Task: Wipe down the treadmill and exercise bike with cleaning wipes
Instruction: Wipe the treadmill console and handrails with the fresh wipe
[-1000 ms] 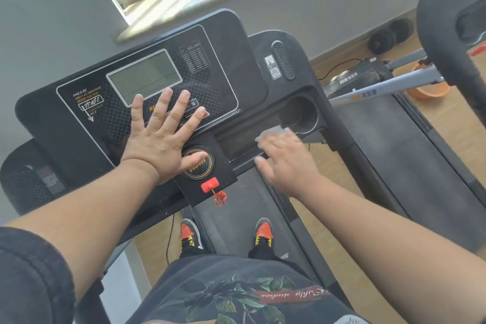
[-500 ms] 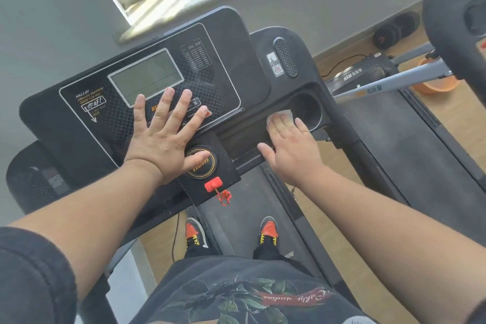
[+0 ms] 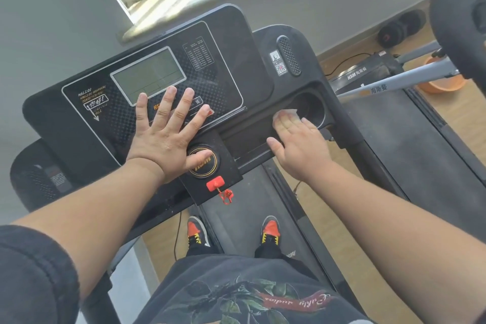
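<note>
A black treadmill console [image 3: 231, 42] with a grey display fills the middle of the view. My left hand [image 3: 168, 137] lies flat on it with fingers spread, the thumb over a round gold-ringed dial. My right hand [image 3: 299, 144] presses a white cleaning wipe [image 3: 288, 114] with straight fingers onto the tray on the console's right side, right beside the round cup holder [image 3: 311, 108]. Most of the wipe is hidden under the fingers. A black rounded part of the exercise bike [image 3: 457, 13] shows at the upper right edge.
A red safety key [image 3: 216, 183] with a coiled cord hangs under the dial. My feet stand on the treadmill belt [image 3: 242, 216]. A second treadmill deck [image 3: 410, 139] lies to the right, with a grey bar, an orange bowl [image 3: 444, 84] and dumbbells [image 3: 399, 29] on the wooden floor.
My right hand has slid the wipe up and to the right along the tray, toward the cup holder. The left hand has stayed flat on the console.
</note>
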